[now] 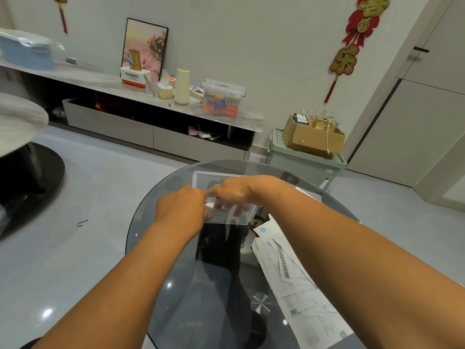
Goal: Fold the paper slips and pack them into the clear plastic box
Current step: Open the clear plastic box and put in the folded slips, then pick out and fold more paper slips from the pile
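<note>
A clear plastic box (227, 217) sits on the round glass table (156, 248), near its far side. My left hand (180, 210) grips the box's left end, fingers curled over its rim. My right hand (234, 191) reaches down into the box from above, its fingertips showing through the clear front wall. A small white piece (209, 205) shows inside at the left; I cannot tell whether either hand pinches it. The box's clear lid (201, 176) lies flat just behind. Several long printed paper slips (289, 270) lie unfolded on the table at the right.
The table's dark pedestal shows through the glass. Beyond the table, on the floor at the right, stands a green bin (307, 162) with a cardboard box (313, 137) on top. A low TV cabinet (156, 114) with bottles and containers runs along the back wall.
</note>
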A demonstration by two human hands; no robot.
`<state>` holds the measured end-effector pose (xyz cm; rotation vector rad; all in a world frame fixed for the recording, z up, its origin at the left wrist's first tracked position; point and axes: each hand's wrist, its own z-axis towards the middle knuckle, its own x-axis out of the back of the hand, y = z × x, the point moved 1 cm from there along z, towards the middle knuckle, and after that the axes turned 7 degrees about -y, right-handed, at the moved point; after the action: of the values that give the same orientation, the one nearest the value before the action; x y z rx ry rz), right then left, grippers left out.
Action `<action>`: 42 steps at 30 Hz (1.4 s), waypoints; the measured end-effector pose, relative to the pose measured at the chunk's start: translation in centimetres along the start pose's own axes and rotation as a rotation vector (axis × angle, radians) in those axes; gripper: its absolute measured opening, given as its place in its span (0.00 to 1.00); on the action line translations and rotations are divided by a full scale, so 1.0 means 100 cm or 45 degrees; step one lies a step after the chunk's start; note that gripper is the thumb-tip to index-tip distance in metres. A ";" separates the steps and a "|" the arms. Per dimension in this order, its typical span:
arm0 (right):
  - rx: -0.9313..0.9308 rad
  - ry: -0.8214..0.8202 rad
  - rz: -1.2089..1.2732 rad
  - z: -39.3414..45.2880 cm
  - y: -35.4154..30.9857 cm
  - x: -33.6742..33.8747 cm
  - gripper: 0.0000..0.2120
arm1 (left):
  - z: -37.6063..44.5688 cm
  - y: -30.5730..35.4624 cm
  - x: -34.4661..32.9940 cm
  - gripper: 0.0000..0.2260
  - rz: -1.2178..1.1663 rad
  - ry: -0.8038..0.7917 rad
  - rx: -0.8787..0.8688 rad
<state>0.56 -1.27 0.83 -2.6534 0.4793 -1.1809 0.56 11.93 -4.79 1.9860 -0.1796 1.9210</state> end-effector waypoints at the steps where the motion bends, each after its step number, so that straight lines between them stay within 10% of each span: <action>1: 0.024 -0.002 -0.023 -0.001 -0.002 -0.001 0.22 | 0.000 0.001 0.000 0.14 0.023 -0.001 0.009; 14: 0.141 0.403 -0.232 -0.006 0.006 0.010 0.21 | 0.006 -0.003 -0.008 0.28 -0.114 0.045 -0.023; 24: 0.365 1.108 0.547 -0.044 0.063 -0.010 0.16 | 0.012 -0.011 -0.014 0.31 -0.225 0.085 -0.011; 32: 0.094 0.929 0.514 -0.084 0.149 -0.065 0.13 | 0.002 0.008 -0.010 0.45 -0.064 0.243 -0.052; 39: -0.185 0.716 0.188 -0.099 0.159 -0.101 0.37 | -0.017 0.057 -0.022 0.40 -0.098 0.250 -0.424; 42: -0.187 0.732 0.115 -0.096 0.160 -0.113 0.32 | -0.025 0.077 -0.031 0.36 -0.136 0.199 -0.672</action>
<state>-17.07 -12.41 -5.44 -2.3342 0.7898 -1.9439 -4.65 5.16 -6.51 1.4649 -0.4731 1.7264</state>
